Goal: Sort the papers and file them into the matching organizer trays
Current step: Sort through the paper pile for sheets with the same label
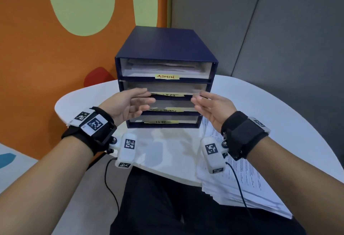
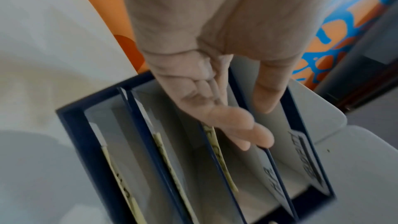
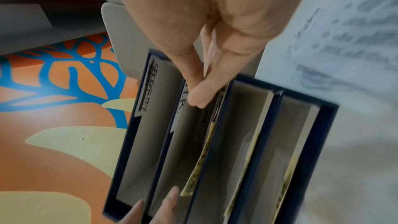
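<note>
A navy organizer [image 1: 163, 48] with four stacked trays stands on the white table [image 1: 167, 147]. Its top tray, labelled ADMIN [image 1: 166, 76], holds several sheets. A grey sheet [image 1: 167, 88] lies in the second tray. My left hand [image 1: 137, 100] and right hand [image 1: 204, 102] hover at that tray's two front corners, fingers stretched toward each other. In the left wrist view the left hand [image 2: 256, 122] has straight fingers and holds nothing. In the right wrist view the right hand [image 3: 198, 98] has its thumb lying against its fingers at the tray's lip. The second label is partly hidden.
A thick stack of printed papers [image 1: 242, 175] lies on the table at my right, overhanging the near edge. The bottom tray carries an HR label [image 1: 162, 122]. An orange and green wall stands behind on the left, a grey partition on the right.
</note>
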The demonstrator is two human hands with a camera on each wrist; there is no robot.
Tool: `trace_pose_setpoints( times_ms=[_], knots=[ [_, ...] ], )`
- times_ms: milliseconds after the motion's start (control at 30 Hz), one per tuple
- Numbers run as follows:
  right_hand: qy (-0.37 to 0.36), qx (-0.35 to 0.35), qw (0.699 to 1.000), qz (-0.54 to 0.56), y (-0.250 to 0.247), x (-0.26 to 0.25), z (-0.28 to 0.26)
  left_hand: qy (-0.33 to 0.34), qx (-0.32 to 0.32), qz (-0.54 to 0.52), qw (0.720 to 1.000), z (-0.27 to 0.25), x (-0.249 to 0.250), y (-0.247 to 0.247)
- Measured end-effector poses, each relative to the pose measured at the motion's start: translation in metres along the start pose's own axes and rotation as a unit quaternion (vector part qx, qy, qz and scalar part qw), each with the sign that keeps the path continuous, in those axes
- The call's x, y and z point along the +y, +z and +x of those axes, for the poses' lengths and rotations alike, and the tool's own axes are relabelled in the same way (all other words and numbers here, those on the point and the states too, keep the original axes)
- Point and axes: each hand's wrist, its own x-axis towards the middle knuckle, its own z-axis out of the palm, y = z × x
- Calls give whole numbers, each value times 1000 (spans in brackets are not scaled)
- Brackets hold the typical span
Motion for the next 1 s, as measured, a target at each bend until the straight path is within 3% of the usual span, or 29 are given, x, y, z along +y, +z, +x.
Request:
trace_pose_setpoints(
  times_ms=[400, 500, 600, 767, 1000],
  knots=[
    [-91, 161, 979, -85, -139, -41, -50, -4, -99, 189, 977, 1, -38, 127],
    [-81, 193, 971, -114, -175, -34, -65, -22, -104, 274, 956, 7, -64, 150],
    [-26, 215, 961, -175, -206, -14, -75, -56, -105, 334, 935, 10, -87, 163],
    [81, 237, 899, -359, -234, 24, -71, -89, -95, 342, 931, 13, -109, 169],
    [122, 158, 833, -517, -214, 38, -69, -105, -130, 339, 926, 1, -115, 165]
  ],
)
